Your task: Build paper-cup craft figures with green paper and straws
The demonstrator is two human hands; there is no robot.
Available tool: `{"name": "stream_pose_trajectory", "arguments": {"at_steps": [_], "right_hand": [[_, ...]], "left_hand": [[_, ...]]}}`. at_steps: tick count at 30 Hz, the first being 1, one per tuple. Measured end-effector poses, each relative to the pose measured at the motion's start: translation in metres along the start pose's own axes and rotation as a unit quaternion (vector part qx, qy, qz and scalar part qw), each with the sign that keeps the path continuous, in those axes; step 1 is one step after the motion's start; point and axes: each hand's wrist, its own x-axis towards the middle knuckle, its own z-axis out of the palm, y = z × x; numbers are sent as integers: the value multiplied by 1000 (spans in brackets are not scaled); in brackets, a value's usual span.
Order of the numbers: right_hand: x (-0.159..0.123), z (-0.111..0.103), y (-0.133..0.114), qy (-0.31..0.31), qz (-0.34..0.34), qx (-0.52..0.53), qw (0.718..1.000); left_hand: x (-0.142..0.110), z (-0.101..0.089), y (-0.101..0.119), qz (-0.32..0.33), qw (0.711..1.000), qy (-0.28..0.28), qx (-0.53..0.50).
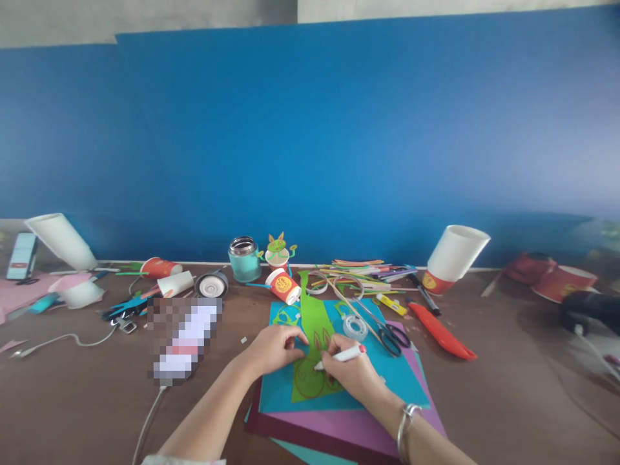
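Observation:
A long green paper piece [314,313] lies on a blue sheet [400,394]. Reddish outlines of a round shape and pointed ears are drawn on its near part. My right hand [352,376] grips a white marker [347,354] with a red end, its tip on or just above the green paper. Beside the paper's left edge rests my left hand [276,349], open, thumb and forefinger apart, fingertips at the green paper. A tape roll [355,328] and black-handled scissors [391,338] lie close to my right hand.
Behind the sheets are a tipped red cup [285,287], a decorated cup [278,258], a teal flask [245,261] and several coloured strips [363,268]. A yellow cutter [391,304] and red case [443,332] lie right. A blurred phone [188,342] with cable lies left. A blue partition [310,142] closes the back.

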Motion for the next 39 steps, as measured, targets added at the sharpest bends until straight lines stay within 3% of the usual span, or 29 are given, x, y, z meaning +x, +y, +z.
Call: {"name": "stream_pose_trajectory", "arguments": {"at_steps": [15,27,39], "right_hand": [[-1,-1,-3,4,11,-24,1000],[0,-1,-1,-3,28,13,1000],[-1,-1,-2,3,5,-6,1000]], "left_hand": [[-1,-1,0,-5,1000,-5,8],[-1,-1,1,-4,1000,-5,4],[0,1,-2,0,1000,-1,4]]}}
